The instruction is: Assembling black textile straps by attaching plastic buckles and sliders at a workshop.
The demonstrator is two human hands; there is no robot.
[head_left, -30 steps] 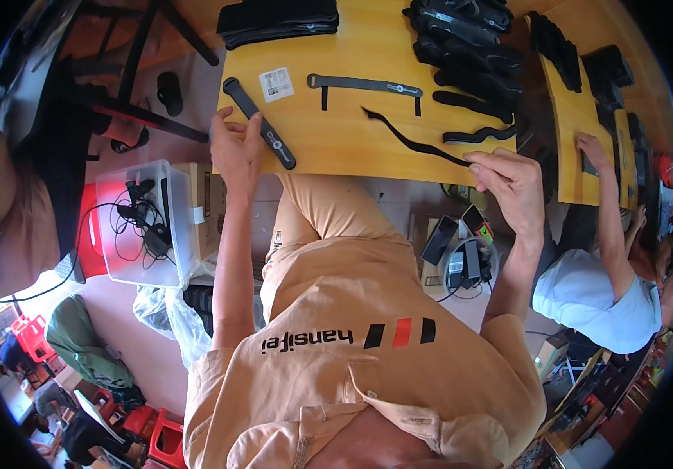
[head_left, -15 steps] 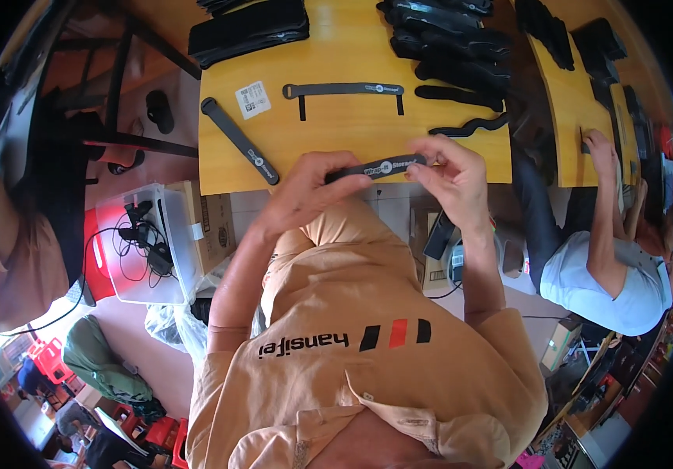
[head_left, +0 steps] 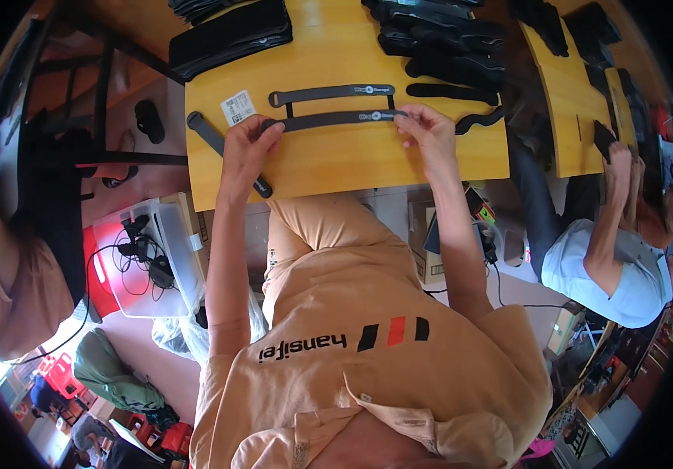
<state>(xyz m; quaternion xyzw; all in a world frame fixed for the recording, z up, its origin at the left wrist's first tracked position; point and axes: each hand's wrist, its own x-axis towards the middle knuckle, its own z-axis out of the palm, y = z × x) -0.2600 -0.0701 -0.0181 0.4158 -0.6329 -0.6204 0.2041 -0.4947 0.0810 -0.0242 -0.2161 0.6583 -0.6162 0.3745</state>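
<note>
My left hand and right hand pinch opposite ends of a dark grey storage strap with pale print. They stretch it straight from left to right over the yellow table. Just beyond it, a similar strap with a loop at its left end lies parallel. Two short thin black strips run between the two straps, one near each end; how they are fixed cannot be made out. Another strap lies slanted beside my left hand, which partly covers it. A white printed label lies past that hand.
Black straps are piled at the far left and far right of the table. A loose black strap and a wavy one lie at the right. A clear bin with cables stands below left. A co-worker sits at right.
Both hands have moved forward over the table and farther apart. The held strap, before partly covered at the table's near edge, is now stretched out close to the lying strap.
</note>
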